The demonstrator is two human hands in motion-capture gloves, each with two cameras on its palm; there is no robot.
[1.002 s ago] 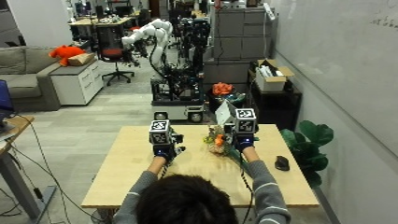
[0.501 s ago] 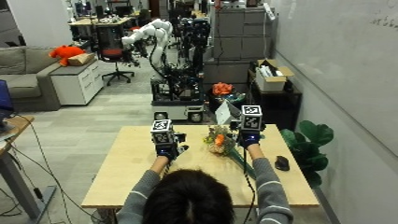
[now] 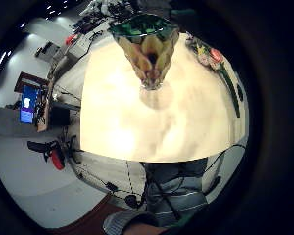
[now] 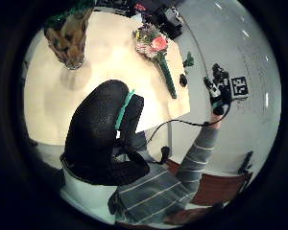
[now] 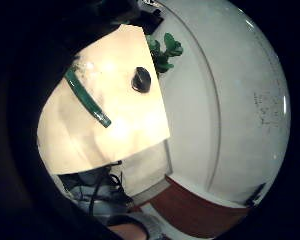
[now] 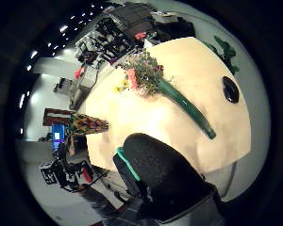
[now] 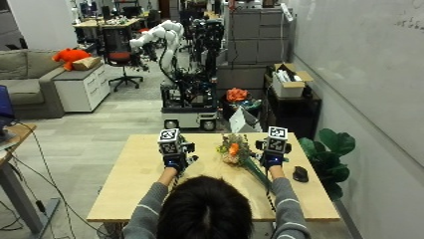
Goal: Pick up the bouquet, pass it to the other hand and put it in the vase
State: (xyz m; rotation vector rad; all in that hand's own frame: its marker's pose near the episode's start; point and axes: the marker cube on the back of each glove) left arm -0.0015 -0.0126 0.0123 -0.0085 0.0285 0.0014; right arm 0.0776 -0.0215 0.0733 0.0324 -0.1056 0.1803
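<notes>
At centre frame of the outside view, the desk (image 7: 132,194) is seen with the bouquet (image 7: 240,153) lying flat, untouched. The pick-up step is judged not yet begun. The vase (image 4: 69,40) stands apart. The right hand (image 7: 272,158), just beside the stem, must be lowered; the left hand (image 7: 175,160) hovers. Neither hand's finger state can be told.

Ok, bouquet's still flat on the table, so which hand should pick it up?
Probably the right hand: it hovers next to the bouquet's green stem, which runs toward that side of the table. The left hand is further from the flowers, nearer the vase, which suits receiving the pass.
</notes>
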